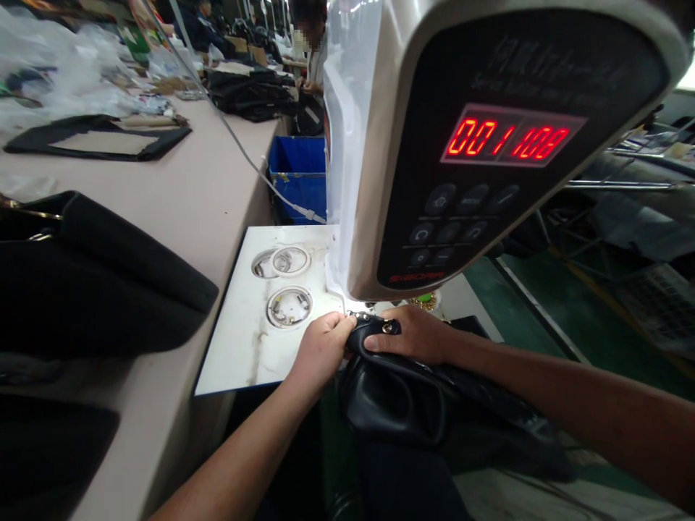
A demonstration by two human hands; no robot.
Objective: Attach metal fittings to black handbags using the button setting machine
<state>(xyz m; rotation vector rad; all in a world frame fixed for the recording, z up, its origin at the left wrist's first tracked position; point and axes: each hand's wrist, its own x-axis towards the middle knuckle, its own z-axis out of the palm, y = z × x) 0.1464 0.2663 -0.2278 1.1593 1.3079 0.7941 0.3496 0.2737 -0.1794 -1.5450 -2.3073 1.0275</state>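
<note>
A black leather bag (402,398) hangs off the front of the white machine table, its upper edge under the head of a machine (352,239). My left hand (326,344) pinches that edge between thumb and fingers. From the right, my right hand (410,333) grips the same bag, thumb on top, beside a small metal fitting (389,328). Small studs show along the edge between my hands. The machine's working point is hidden behind its housing. A red display (510,137) on the housing is lit with digits.
Round dishes of small parts (289,307) sit in the white machine table (233,362) at left. Gold-coloured pieces (424,300) lie behind my right hand. Another black bag (103,282) rests on the long left table (211,174). A blue bin (297,174) and a person (315,65) are beyond.
</note>
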